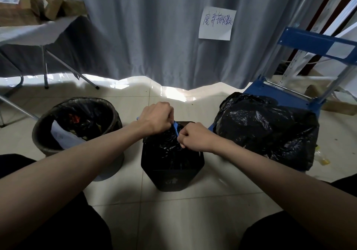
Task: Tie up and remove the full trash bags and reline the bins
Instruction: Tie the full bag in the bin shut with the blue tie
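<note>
Both hands are over the middle bin point(172, 174), a black angular one on the tile floor point(193, 201) between the person's knees. Left hand point(155, 117) is fisted, fingers curled around the blue drawstring point(176, 128) at the gathered neck of the black bag point(166, 143) sitting in that bin. Right hand point(195, 136) is also fisted, pinching the same drawstring just beside the left; the two hands are close together with a short run of blue strip between them. Bag top is bunched up and stands above the bin rim; bag is in the bin, not lifted out.

Left of it: round bin point(77, 132) with a black liner folded over its rim, open, with paper and mixed trash visible inside. Not tied.

Right of it: a large full black bag point(270, 130) resting on the blue cart point(286, 95), whose handle frame runs up to the right. I can't tell whether that bag is tied.

Behind: grey curtain point(154, 27) with a handwritten paper note point(216, 23) pinned on it. Upper left, a folding table point(29, 33) with cardboard boxes point(29, 2) on top. Small bits of litter on the floor at far right, next to the big bag.
</note>
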Motion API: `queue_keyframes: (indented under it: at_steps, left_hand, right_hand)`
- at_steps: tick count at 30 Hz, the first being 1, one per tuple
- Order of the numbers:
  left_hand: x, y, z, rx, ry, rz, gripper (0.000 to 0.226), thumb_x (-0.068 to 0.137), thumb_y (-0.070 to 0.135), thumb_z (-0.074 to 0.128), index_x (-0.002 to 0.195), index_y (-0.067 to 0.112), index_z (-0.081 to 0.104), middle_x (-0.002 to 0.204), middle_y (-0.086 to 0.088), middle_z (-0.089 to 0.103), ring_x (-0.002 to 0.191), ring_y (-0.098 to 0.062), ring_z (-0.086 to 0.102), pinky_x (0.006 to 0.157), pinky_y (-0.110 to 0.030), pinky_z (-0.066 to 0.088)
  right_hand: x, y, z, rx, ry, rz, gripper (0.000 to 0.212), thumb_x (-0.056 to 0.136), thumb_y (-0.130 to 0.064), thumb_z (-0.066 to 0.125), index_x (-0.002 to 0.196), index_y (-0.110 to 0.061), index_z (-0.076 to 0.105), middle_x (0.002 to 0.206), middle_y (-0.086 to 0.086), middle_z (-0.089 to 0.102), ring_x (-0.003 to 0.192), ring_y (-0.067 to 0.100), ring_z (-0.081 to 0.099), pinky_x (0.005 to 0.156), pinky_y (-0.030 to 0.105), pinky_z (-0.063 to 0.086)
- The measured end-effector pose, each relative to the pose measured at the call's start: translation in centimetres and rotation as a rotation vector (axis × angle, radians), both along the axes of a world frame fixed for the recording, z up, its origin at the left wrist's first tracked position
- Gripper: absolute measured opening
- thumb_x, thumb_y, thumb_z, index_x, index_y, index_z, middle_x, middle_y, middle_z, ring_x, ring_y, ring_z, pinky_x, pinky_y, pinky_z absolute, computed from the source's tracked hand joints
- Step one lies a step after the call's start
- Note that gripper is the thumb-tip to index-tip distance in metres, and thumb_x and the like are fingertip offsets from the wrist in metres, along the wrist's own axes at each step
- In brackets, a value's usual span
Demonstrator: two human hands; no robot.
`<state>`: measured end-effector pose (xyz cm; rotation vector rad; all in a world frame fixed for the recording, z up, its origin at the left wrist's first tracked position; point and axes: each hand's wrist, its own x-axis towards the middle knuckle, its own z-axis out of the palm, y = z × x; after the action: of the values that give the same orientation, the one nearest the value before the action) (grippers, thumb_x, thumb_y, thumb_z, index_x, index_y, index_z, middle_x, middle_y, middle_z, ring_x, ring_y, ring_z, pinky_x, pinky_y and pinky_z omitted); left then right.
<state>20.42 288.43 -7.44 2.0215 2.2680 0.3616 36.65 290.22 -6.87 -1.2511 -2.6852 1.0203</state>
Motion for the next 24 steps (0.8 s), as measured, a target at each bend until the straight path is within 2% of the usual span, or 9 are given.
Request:
queue_keyframes:
  at_steps: [4, 7, 8, 10, 12, 14, 17, 19, 24]
  left_hand:
    - [-0.5, 0.2, 0.1, -0.005, -0.017, 0.031, 0.012, 0.081, 0.022, 0.068, 0.072, 0.028, 0.063, 0.097, 0.007, 0.064, 0.088, -0.022, 0.062, 0.069, -0.031, 0.040]
    - [-0.9, 0.3, 0.5, -0.026, -0.045, 0.050, 0.010, 0.082, 0.025, 0.068, 0.074, 0.031, 0.066, 0.096, 0.007, 0.066, 0.091, -0.021, 0.062, 0.068, -0.030, 0.040]
    - [-1.0, 0.3, 0.7, -0.030, -0.059, 0.054, 0.007, 0.082, 0.026, 0.069, 0.076, 0.031, 0.068, 0.094, 0.007, 0.066, 0.090, -0.021, 0.062, 0.067, -0.030, 0.039]
    - [-1.1, 0.2, 1.3, -0.041, -0.095, 0.055, 0.004, 0.081, 0.032, 0.072, 0.079, 0.030, 0.071, 0.089, 0.006, 0.067, 0.088, -0.020, 0.062, 0.066, -0.029, 0.040]
    - [-1.1, 0.1, 1.8, -0.060, -0.117, 0.040, 0.007, 0.082, 0.035, 0.074, 0.080, 0.029, 0.072, 0.089, 0.006, 0.069, 0.088, -0.019, 0.063, 0.066, -0.029, 0.042]
    - [-1.2, -0.2, 2.4, -0.079, -0.125, 0.020, 0.004, 0.083, 0.032, 0.072, 0.082, 0.029, 0.072, 0.091, 0.006, 0.069, 0.090, -0.019, 0.063, 0.068, -0.030, 0.043]
    - [-1.7, -0.8, 3.1, -0.117, -0.128, 0.005, 0.005, 0.083, 0.028, 0.071, 0.078, 0.030, 0.072, 0.089, 0.007, 0.069, 0.089, -0.018, 0.063, 0.070, -0.031, 0.047]
    - [-2.4, -1.1, 3.6, -0.149, -0.132, 0.003, 0.009, 0.082, 0.025, 0.072, 0.075, 0.030, 0.072, 0.081, 0.010, 0.069, 0.087, -0.016, 0.065, 0.071, -0.031, 0.050]
    - [-3.8, -1.1, 5.0, -0.190, -0.191, 0.002, 0.011, 0.079, 0.026, 0.078, 0.069, 0.028, 0.074, 0.062, 0.012, 0.069, 0.071, -0.004, 0.063, 0.079, -0.038, 0.056]
  right_hand:
    - [0.4, 0.7, 0.0, -0.017, 0.084, -0.055, 0.034, 0.091, -0.017, 0.055, 0.059, -0.016, 0.066, 0.053, -0.004, 0.056, 0.053, 0.016, 0.047, 0.052, 0.025, 0.039]
    - [0.5, 1.5, -0.2, -0.035, 0.278, -0.204, 0.024, 0.084, -0.024, 0.067, 0.063, -0.015, 0.070, 0.049, -0.009, 0.055, 0.049, 0.005, 0.048, 0.051, 0.014, 0.038]
    - [0.4, 1.8, -0.2, -0.079, 0.367, -0.260, 0.020, 0.081, -0.025, 0.071, 0.064, -0.015, 0.071, 0.052, -0.010, 0.057, 0.052, 0.004, 0.050, 0.056, 0.016, 0.041]
    - [0.1, 2.2, -0.3, -0.194, 0.524, -0.352, 0.015, 0.077, -0.024, 0.074, 0.065, -0.017, 0.071, 0.062, -0.003, 0.062, 0.065, 0.012, 0.055, 0.065, 0.027, 0.044]
    - [-0.1, 2.4, -0.1, -0.302, 0.623, -0.403, 0.012, 0.080, -0.018, 0.073, 0.069, -0.014, 0.071, 0.069, 0.006, 0.059, 0.068, 0.019, 0.050, 0.064, 0.031, 0.039]
    - [-0.5, 2.5, -0.1, -0.392, 0.664, -0.435, 0.011, 0.083, -0.013, 0.073, 0.073, -0.009, 0.070, 0.074, 0.010, 0.058, 0.068, 0.019, 0.051, 0.059, 0.026, 0.040]
    - [-1.2, 2.9, -0.2, -0.484, 0.695, -0.453, 0.013, 0.087, -0.011, 0.070, 0.075, -0.012, 0.067, 0.087, 0.011, 0.070, 0.075, 0.015, 0.065, 0.055, 0.014, 0.045]
    - [-1.5, 3.1, -0.4, -0.519, 0.702, -0.433, 0.011, 0.090, -0.012, 0.069, 0.079, -0.011, 0.066, 0.086, 0.010, 0.072, 0.073, 0.014, 0.069, 0.052, 0.013, 0.045]
    - [-2.3, 3.2, -1.0, -0.498, 0.659, -0.368, 0.012, 0.088, -0.012, 0.072, 0.078, -0.004, 0.074, 0.072, 0.008, 0.067, 0.058, 0.010, 0.056, 0.046, 0.015, 0.041]
